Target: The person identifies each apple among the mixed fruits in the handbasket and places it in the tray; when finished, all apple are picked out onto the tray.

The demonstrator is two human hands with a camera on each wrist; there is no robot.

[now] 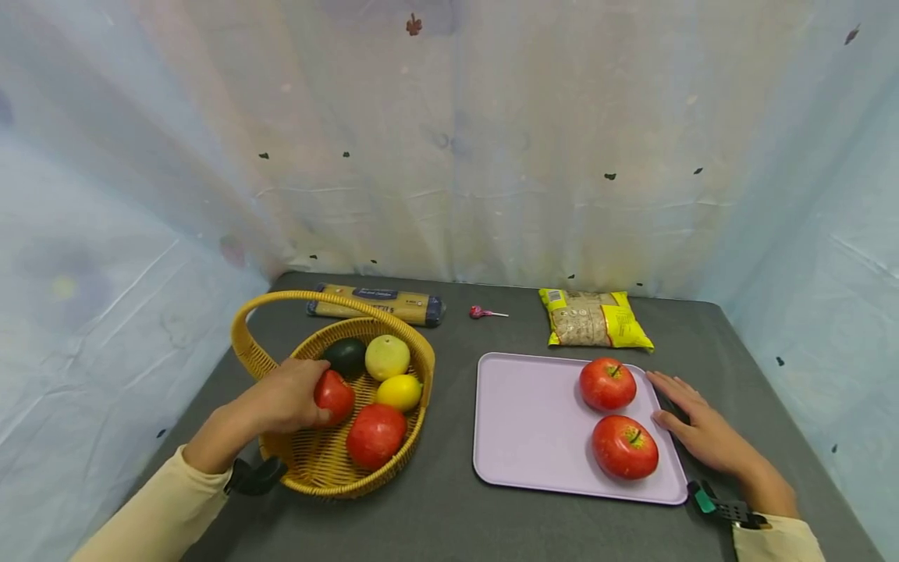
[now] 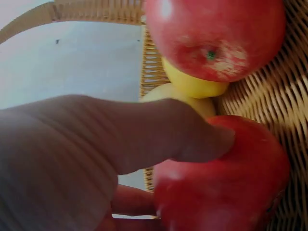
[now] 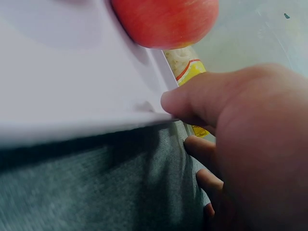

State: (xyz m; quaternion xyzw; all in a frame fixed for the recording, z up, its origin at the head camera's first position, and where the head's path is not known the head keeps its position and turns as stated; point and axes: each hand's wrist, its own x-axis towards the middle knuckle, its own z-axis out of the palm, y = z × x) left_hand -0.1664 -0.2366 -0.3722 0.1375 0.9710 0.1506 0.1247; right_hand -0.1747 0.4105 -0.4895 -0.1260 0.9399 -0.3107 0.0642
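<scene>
My left hand (image 1: 291, 398) reaches into the yellow wicker basket (image 1: 330, 490) and grips a glossy, round red fruit (image 1: 335, 396). In the left wrist view the thumb lies across this red fruit (image 2: 231, 178), and other fingers show on its far side. A second, larger red fruit (image 1: 376, 437) sits beside it, along with a lemon (image 1: 399, 393), a pale yellow-green fruit (image 1: 387, 357) and a dark green avocado (image 1: 345, 357). My right hand (image 1: 705, 429) rests at the right edge of the lilac tray (image 1: 534, 421), fingers extended, thumb at the rim. Two red apples (image 1: 607, 384) (image 1: 625, 447) lie on the tray.
Behind the basket lies a yellow pack with dark ends (image 1: 414, 308). A pink lollipop (image 1: 477, 312) and a yellow-and-clear bag (image 1: 593, 320) lie farther back on the grey table (image 1: 449, 515). The basket's tall handle (image 1: 242, 336) arches over its left and back. Pale curtains (image 1: 449, 156) surround the table.
</scene>
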